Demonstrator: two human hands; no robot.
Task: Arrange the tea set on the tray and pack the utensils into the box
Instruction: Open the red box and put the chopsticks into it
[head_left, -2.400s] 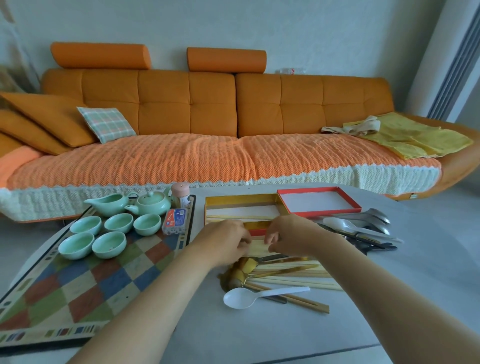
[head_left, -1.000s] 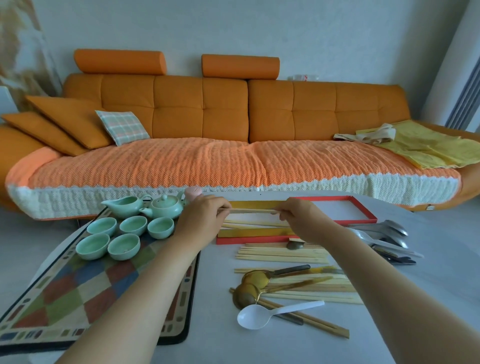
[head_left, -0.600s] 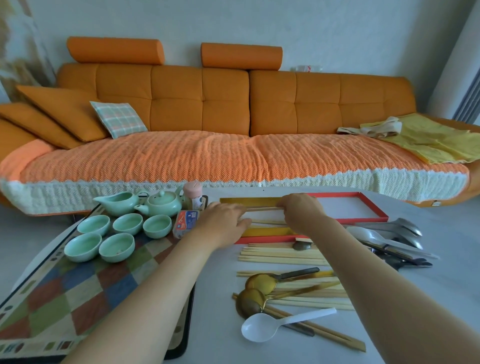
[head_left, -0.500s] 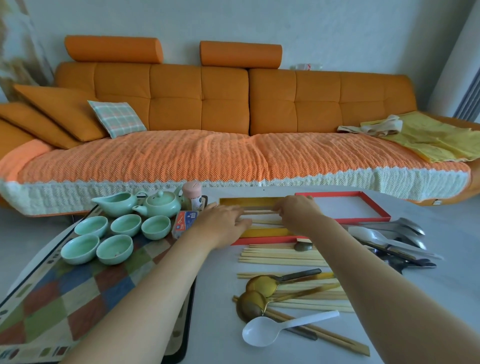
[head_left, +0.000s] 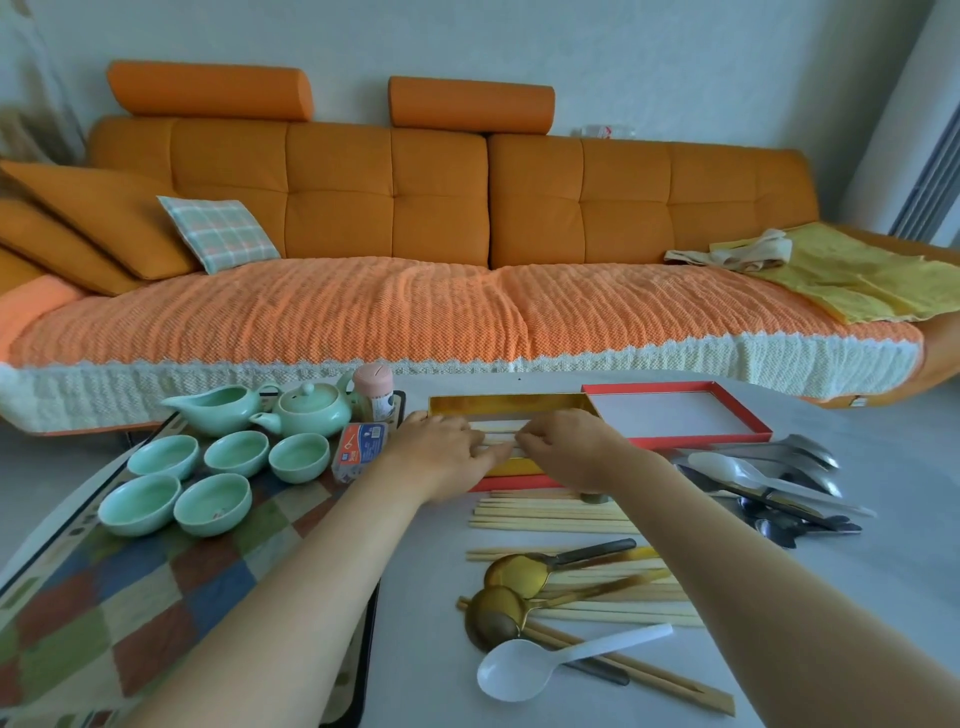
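- Close together and low over the open gold-lined cardboard box (head_left: 509, 402) at the far middle of the grey table (head_left: 415, 597): left hand (head_left: 441, 454) and right hand (head_left: 569, 449).
- Fingertips of both down on pale wooden chopsticks (head_left: 498, 427) lying lengthwise inside the box; pinching or only pressing, impossible to tell.
- Red-rimmed box lid (head_left: 675, 415) just right of the box, white inside up.
- Nearer: loose bamboo chopsticks (head_left: 550, 517), two gold metal spoons (head_left: 517, 574), a white plastic spoon (head_left: 511, 675); steel spoons (head_left: 800, 452) to the right.
- On the left, patchwork-patterned tray (head_left: 104, 597) with celadon teapot (head_left: 311, 413), celadon pouring jug (head_left: 215, 413) and five small celadon cups (head_left: 236, 452) at its far end.
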